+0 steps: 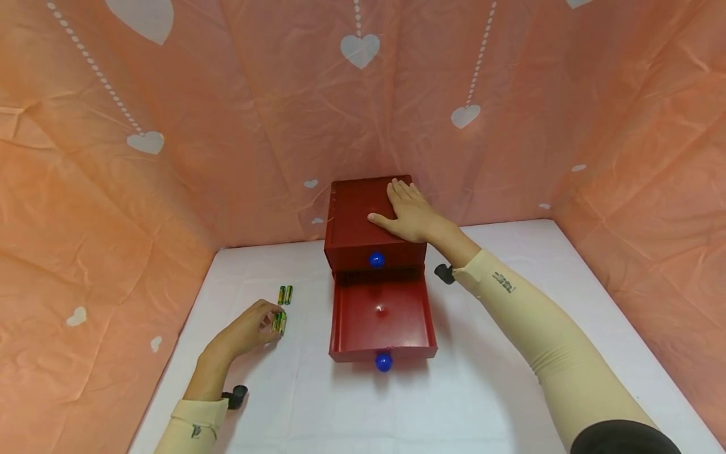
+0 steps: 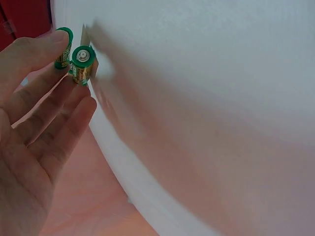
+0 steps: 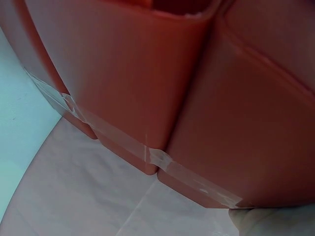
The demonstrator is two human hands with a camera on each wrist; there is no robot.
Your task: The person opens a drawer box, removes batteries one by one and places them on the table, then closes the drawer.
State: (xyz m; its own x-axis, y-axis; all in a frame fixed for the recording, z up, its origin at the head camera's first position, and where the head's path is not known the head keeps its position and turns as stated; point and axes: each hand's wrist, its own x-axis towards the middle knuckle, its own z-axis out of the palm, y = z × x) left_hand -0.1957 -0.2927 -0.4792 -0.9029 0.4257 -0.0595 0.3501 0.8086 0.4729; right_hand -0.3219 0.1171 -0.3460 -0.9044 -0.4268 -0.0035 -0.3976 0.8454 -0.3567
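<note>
My left hand (image 1: 249, 329) pinches two green-and-gold AA-type batteries (image 1: 279, 323) between thumb and fingers, low over the white table. In the left wrist view one battery (image 2: 82, 65) shows its metal end, and the thumb tip covers part of the other. Just beyond that hand two more batteries (image 1: 285, 295) lie side by side. My right hand (image 1: 413, 214) rests flat, fingers spread, on top of a dark red drawer cabinet (image 1: 357, 208). Its lower drawer (image 1: 380, 321) is pulled out, with nothing inside; the upper one is closed.
Each drawer has a round blue knob (image 1: 384, 362). Clear tape (image 3: 197, 184) runs along the cabinet's side in the right wrist view. Pink cloth (image 1: 272, 126) with white hearts hangs behind and beside the white table (image 1: 482, 391).
</note>
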